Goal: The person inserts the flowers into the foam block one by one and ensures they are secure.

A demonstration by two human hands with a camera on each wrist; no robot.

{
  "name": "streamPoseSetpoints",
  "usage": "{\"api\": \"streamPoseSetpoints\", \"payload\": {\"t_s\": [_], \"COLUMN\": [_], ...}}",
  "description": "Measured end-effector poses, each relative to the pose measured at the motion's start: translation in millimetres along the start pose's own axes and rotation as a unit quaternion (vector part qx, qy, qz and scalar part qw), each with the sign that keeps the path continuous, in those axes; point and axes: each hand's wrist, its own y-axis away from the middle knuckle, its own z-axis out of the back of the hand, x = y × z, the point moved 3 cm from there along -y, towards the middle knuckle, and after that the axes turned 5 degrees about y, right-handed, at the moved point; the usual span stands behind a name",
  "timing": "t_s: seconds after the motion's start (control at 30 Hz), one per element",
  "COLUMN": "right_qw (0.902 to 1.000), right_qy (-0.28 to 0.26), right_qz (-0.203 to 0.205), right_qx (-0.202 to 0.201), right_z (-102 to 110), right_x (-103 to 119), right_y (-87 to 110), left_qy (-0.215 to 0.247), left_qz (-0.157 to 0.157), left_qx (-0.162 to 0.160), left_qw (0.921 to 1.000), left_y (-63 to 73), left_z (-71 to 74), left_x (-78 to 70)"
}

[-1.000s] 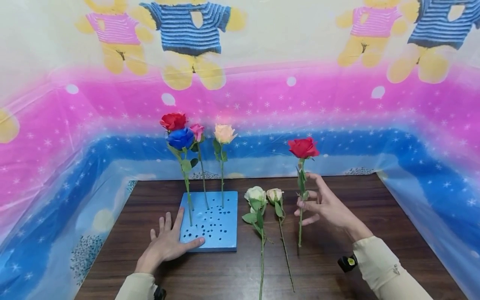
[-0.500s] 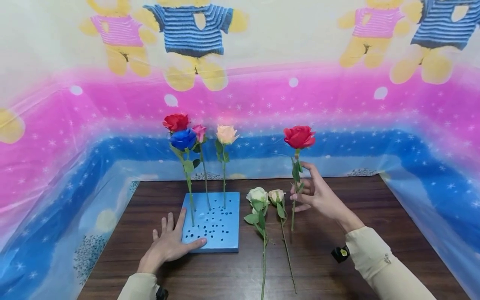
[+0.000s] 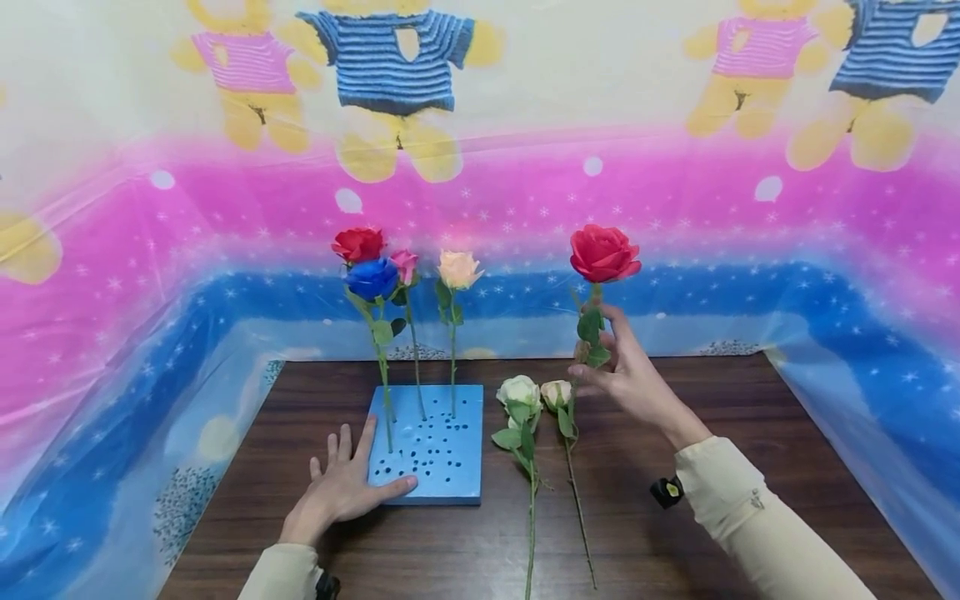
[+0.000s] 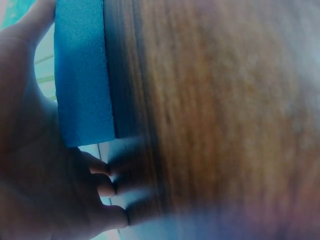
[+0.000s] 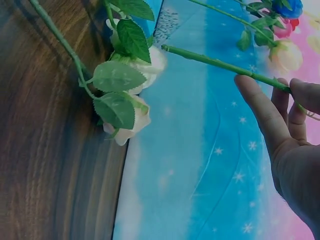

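Observation:
My right hand (image 3: 637,383) pinches the stem of a red rose (image 3: 604,252) above the table. Its green stem (image 5: 215,62) crosses between thumb and fingers in the right wrist view. With fingers spread, my left hand (image 3: 341,483) lies against the left side of a blue foam board (image 3: 467,483) full of holes, thumb on its top. The left wrist view shows the board's edge (image 4: 82,75) beside the palm. Standing in the board are another red rose (image 3: 358,244), a blue rose (image 3: 372,279), a pink rose (image 3: 404,265) and a peach rose (image 3: 460,269).
A white rose (image 3: 519,392) and a smaller cream rose (image 3: 556,393) lie on the dark wooden table (image 3: 675,567), between the board and my right hand. A patterned cloth (image 3: 525,200) with printed bears surrounds the table at the back and sides.
My right hand has raised the red rose and moved it slightly left, toward the back of the table. The left hand stays on the board; the view has shifted slightly.

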Motion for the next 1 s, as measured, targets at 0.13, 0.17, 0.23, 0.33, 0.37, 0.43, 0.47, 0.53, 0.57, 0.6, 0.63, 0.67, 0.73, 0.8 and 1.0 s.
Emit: {"api": "streamPoseSetpoints", "payload": {"t_s": [0.13,0.17,0.23,0.33,0.37,0.43,0.47,0.53,0.57,0.6,0.63,0.67,0.73,0.8,1.0], "right_qw": [0.9999,0.9999,0.9998,0.9998,0.9997,0.9998,0.9998,0.9998,0.9998,0.9998,0.9998,0.9997,0.9995,0.9992,0.9979], "right_qy": [0.01,0.009,0.011,0.012,0.012,0.008,0.004,-0.001,-0.003,-0.007,-0.009,-0.011,-0.016,-0.02,-0.04], "right_qz": [0.01,0.012,0.014,0.017,0.018,0.018,0.019,0.02,0.02,0.018,0.018,0.017,0.018,0.021,0.031], "right_qx": [-0.006,-0.007,-0.008,-0.006,-0.005,-0.002,0.0,0.003,0.005,0.007,0.01,0.013,0.019,0.027,0.041], "right_z": [-4,-5,-7,-10,-12,-15,-17,-22,-24,-27,-30,-33,-39,-45,-65], "right_x": [6,8,10,13,14,15,16,17,17,19,20,21,24,27,34], "right_y": [-3.8,-4.8,-6.9,-10.0,-11.4,-13.8,-15.0,-17.6,-19.0,-20.2,-21.7,-23.1,-26.6,-30.1,-41.2], "left_qy": [0.0,0.0,-0.001,-0.001,-0.002,-0.004,-0.006,-0.007,-0.008,-0.008,-0.008,-0.008,-0.006,-0.006,-0.003], "left_qz": [-0.002,-0.002,-0.003,-0.003,-0.003,-0.003,-0.004,-0.005,-0.005,-0.005,-0.005,-0.005,-0.005,-0.005,-0.004], "left_qx": [-0.002,-0.003,-0.004,-0.005,-0.006,-0.008,-0.009,-0.01,-0.011,-0.011,-0.011,-0.012,-0.012,-0.012,-0.01], "left_qw": [1.0,1.0,1.0,1.0,1.0,1.0,0.9999,0.9999,0.9999,0.9999,0.9999,0.9999,0.9999,0.9999,0.9999], "left_y": [0.7,0.8,1.1,1.6,1.6,1.3,1.2,0.6,0.3,0.1,0.1,0.2,0.6,0.8,1.2], "left_z": [-0.2,-0.1,0.1,0.3,0.3,0.0,-0.3,-0.8,-0.9,-1.0,-1.1,-1.1,-0.8,-0.6,0.0], "left_x": [0.0,-0.1,0.0,0.1,0.3,0.7,0.9,1.3,1.4,1.4,1.5,1.6,1.4,1.2,0.4]}}
